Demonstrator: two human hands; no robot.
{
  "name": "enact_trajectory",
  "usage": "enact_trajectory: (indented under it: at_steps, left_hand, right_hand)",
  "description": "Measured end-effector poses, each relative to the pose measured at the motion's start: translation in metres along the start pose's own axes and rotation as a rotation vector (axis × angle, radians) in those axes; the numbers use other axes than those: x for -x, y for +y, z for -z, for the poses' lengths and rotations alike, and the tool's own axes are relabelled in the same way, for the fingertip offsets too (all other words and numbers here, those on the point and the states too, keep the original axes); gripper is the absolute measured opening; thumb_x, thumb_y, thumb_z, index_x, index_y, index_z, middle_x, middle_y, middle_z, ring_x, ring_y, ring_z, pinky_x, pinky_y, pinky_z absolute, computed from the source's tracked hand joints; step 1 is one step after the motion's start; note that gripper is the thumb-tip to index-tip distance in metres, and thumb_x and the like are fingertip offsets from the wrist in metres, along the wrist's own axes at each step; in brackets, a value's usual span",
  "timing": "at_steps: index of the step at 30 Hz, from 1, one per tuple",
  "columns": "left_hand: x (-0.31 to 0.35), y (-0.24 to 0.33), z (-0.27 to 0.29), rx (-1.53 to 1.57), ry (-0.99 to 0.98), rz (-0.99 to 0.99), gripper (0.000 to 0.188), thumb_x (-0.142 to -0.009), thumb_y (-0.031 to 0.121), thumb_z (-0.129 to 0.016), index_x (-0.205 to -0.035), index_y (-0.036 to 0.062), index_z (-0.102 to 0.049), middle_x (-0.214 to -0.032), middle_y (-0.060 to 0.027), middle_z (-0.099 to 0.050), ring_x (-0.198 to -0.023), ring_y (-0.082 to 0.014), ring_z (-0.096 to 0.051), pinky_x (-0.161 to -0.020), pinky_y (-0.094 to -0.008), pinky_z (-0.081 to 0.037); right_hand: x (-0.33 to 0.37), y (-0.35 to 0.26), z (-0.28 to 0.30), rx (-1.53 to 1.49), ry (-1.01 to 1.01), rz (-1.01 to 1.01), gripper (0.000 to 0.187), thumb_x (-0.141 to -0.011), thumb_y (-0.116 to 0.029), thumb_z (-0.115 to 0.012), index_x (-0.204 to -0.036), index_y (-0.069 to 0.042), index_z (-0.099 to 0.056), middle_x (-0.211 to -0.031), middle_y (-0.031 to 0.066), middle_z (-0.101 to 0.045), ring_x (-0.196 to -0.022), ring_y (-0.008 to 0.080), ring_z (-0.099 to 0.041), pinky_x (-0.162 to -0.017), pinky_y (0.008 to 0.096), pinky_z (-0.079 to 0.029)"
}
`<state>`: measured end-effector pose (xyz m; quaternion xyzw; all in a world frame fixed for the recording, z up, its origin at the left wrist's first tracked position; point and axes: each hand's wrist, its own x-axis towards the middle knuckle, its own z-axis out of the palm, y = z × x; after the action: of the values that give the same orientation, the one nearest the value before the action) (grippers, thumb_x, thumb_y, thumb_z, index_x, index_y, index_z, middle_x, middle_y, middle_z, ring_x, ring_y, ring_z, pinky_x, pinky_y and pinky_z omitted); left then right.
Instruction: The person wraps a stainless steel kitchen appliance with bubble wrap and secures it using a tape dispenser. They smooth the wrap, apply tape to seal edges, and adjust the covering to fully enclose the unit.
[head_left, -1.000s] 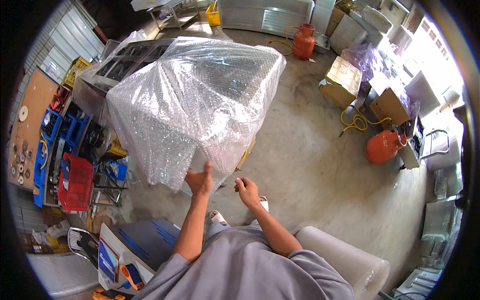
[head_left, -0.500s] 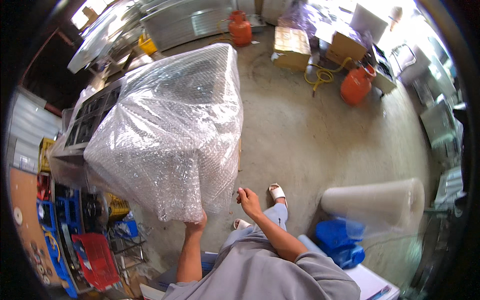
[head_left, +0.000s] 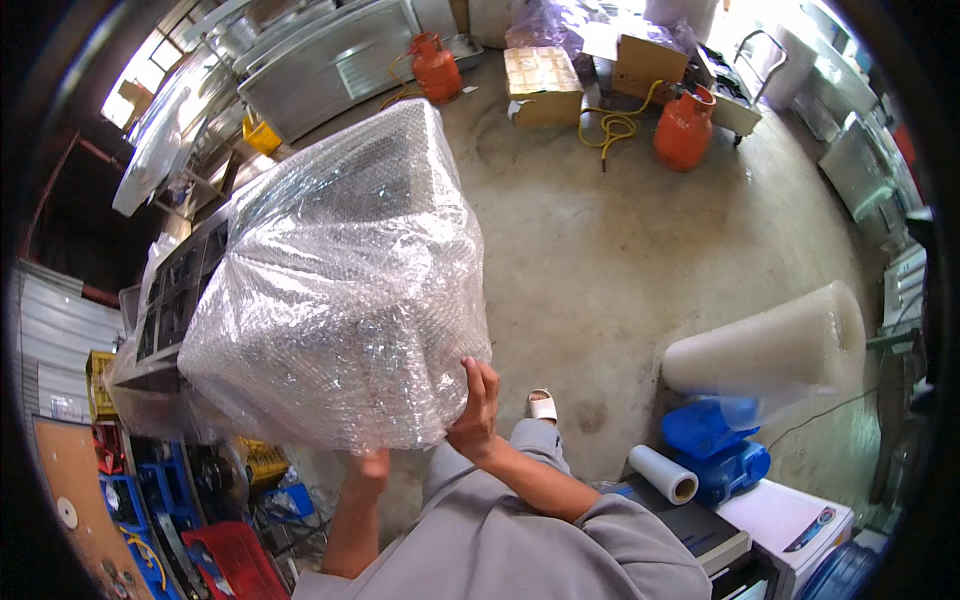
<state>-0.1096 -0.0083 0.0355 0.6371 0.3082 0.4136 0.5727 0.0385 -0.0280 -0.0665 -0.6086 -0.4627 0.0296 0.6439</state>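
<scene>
A large boxy metal appliance stands in front of me, its top and near side covered by a clear sheet of bubble wrap (head_left: 330, 300). The dark framed side of the appliance (head_left: 185, 290) shows bare at the left. My left hand (head_left: 371, 466) is at the lower edge of the wrap, closed on it, with most of its fingers hidden under the plastic. At the near right corner, my right hand (head_left: 478, 408) has its fingers bent against the bubble wrap and grips it there; the thumb is not plainly visible.
A big bubble wrap roll (head_left: 760, 345) lies at the right, above blue jugs (head_left: 715, 450) and a small film roll (head_left: 665, 475). Orange gas cylinders (head_left: 684, 128) and a carton (head_left: 543, 85) stand farther off. Red crate (head_left: 235, 560) and blue bins are at lower left.
My right hand has moved left from open air onto the near right corner of the bubble wrap. The left hand stays at the lower edge. My view has shifted somewhat.
</scene>
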Motion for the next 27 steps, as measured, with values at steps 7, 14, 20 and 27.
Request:
enact_trajectory:
  at_steps: [7, 14, 20, 27]
  left_hand:
    - [-0.049, 0.075, -0.007, 0.580, 0.205, 0.043, 0.051, -0.103, 0.036, -0.058, -0.133, -0.0062, -0.059, -0.132, -0.0196, -0.064, -0.124, -0.0321, -0.060, -0.111, -0.0485, -0.042]
    - [-0.062, 0.101, 0.026, 0.445, -0.090, -0.059, 0.054, -0.107, 0.038, -0.050, -0.132, -0.0103, -0.058, -0.129, -0.0222, -0.065, -0.119, -0.0313, -0.062, -0.109, -0.0459, -0.043]
    - [-0.022, 0.080, 0.044, 0.475, -0.185, 0.109, 0.058, -0.104, 0.037, -0.056, -0.143, -0.0049, -0.048, -0.138, -0.0208, -0.059, -0.126, -0.0323, -0.057, -0.110, -0.0489, -0.043]
    - [-0.031, 0.051, 0.040, -0.524, -0.386, 0.678, 0.083, -0.092, 0.054, -0.066, -0.148, -0.0032, -0.044, -0.145, -0.0270, -0.050, -0.136, -0.0367, -0.049, -0.115, -0.0450, -0.037]
  right_hand:
    - [0.012, -0.007, -0.016, -0.023, 0.060, -0.085, 0.074, -0.064, 0.008, -0.069, -0.136, -0.002, -0.063, -0.118, 0.0172, -0.060, -0.105, 0.0360, -0.062, -0.096, 0.0425, -0.051]
    - [0.014, -0.010, -0.009, -0.303, 0.241, -0.294, 0.063, -0.075, 0.010, -0.065, -0.137, 0.000, -0.061, -0.134, 0.0199, -0.064, -0.126, 0.0295, -0.061, -0.107, 0.0369, -0.046]
    - [0.046, 0.014, -0.020, -0.464, 0.137, -0.460, 0.060, -0.082, 0.010, -0.062, -0.141, 0.000, -0.057, -0.138, 0.0206, -0.062, -0.128, 0.0272, -0.061, -0.108, 0.0359, -0.046]
    - [0.038, -0.022, -0.071, -0.100, 0.071, -0.170, 0.076, -0.079, 0.008, -0.063, -0.152, 0.000, -0.042, -0.157, 0.0233, -0.040, -0.146, 0.0362, -0.040, -0.119, 0.0409, -0.036]
